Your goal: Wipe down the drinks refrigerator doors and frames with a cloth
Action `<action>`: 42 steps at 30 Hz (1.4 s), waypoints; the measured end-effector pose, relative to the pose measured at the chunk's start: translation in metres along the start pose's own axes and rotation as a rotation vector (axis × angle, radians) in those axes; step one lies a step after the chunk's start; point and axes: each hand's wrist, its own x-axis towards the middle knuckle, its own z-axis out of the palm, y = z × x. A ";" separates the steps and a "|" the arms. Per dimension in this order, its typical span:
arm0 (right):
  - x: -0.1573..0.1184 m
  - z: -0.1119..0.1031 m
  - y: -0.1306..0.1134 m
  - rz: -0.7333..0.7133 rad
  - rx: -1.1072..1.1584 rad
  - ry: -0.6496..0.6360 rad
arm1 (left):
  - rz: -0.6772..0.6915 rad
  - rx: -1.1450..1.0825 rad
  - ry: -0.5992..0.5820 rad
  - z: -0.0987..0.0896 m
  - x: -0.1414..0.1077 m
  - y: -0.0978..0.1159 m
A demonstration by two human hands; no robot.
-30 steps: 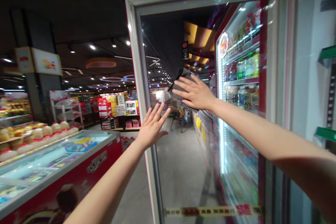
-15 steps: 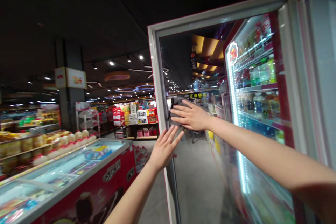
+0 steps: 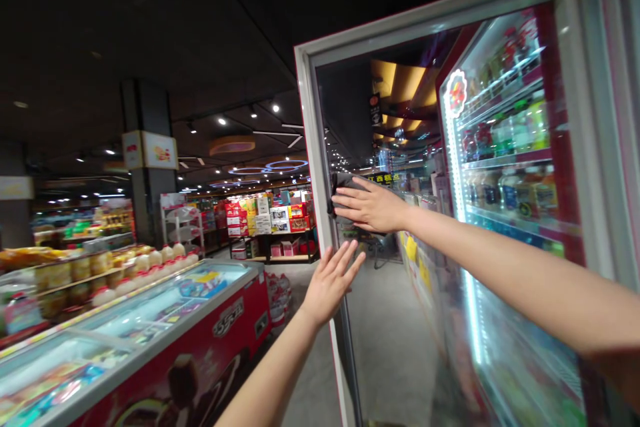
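A glass door (image 3: 390,333) with a pale metal frame stands swung open before me. My right hand (image 3: 373,205) holds a dark grey cloth (image 3: 345,181) against the glass near the frame's left side, fingers stretched across it. Part of the cloth is hidden under the palm. Just below and to the left, my left hand (image 3: 331,283) is open, its fingers spread, near the door's left frame edge (image 3: 311,140). Whether its fingertips touch the frame, I cannot tell.
Through the glass shows a lit drinks cooler (image 3: 520,167) with bottles on shelves. A red chest freezer (image 3: 210,353) stands to the left, with jars and bottles behind it. Boxed goods (image 3: 270,217) and a dark pillar (image 3: 149,200) are farther back. Grey floor lies beyond the door.
The whole view has shifted, so the door and both hands appear slightly farther right. The right hand and cloth stay near the same part of the glass.
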 end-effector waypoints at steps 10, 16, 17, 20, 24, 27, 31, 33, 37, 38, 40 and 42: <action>-0.002 0.006 -0.007 0.213 -0.016 0.061 | 0.009 0.037 0.018 0.011 -0.002 0.000; -0.044 -0.014 0.036 0.085 -0.007 0.040 | -0.022 0.064 0.016 0.019 -0.004 -0.002; -0.050 -0.022 0.052 0.251 -0.035 0.079 | -0.027 0.062 0.016 0.019 -0.003 -0.002; -0.069 -0.036 0.067 0.598 -0.086 0.158 | -0.027 0.024 0.032 0.013 0.002 0.001; -0.096 -0.023 0.017 0.309 -0.036 0.044 | -0.033 -0.109 0.086 -0.002 0.027 0.011; -0.112 -0.021 0.009 0.100 0.005 -0.043 | -0.079 -0.186 0.145 -0.014 0.056 0.018; -0.117 -0.042 0.062 0.542 -0.101 0.057 | -0.133 -0.244 0.214 -0.026 0.098 0.017; -0.115 -0.047 0.076 0.829 -0.175 0.158 | -0.142 -0.262 0.235 -0.031 0.116 0.016; -0.118 -0.037 0.049 0.781 -0.163 0.150 | -0.092 -0.290 0.266 -0.037 0.147 0.015; -0.123 -0.036 0.041 0.667 -0.134 0.100 | -0.066 -0.291 0.267 -0.038 0.153 0.016; -0.139 -0.040 0.039 0.488 -0.096 0.014 | -0.018 -0.281 0.254 -0.040 0.164 0.016; -0.161 -0.054 0.055 0.493 -0.112 -0.013 | 0.004 -0.260 0.224 -0.042 0.171 0.014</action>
